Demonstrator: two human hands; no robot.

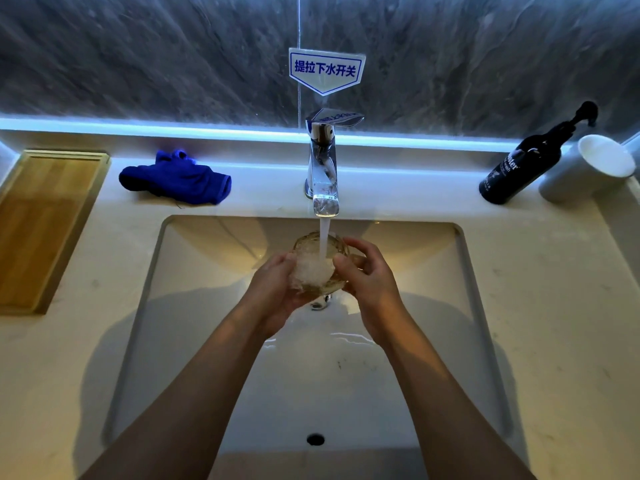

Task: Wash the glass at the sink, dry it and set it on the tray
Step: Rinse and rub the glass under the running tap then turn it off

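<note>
Left hand cups the glass from the left and underneath, fingers curled round its wall. Right hand closes on it from the right, thumb over the near rim, fingers wrapped behind. Both hands grip it, centre frame, over the sink. The glass is tilted, mouth facing up and toward the camera, long axis running roughly away from the viewer. The water stream from the faucet drops straight into the mouth and foams white inside. Drain plug just below the hands.

Judgement: wash step in hand, drying not yet begun.

Key relation for the next move: blue cloth lies on the counter ledge upper left of the glass, crumpled; wooden tray further left at the frame's left edge. Both are on the left hand's side, so the left hand is nearer.

Writing: blue and white sign on the wall above the faucet reads 提拉下水开关. Dark pump bottle at upper right has white lettering, only "ster" legible. White cup beside it, no marking seen.
</note>
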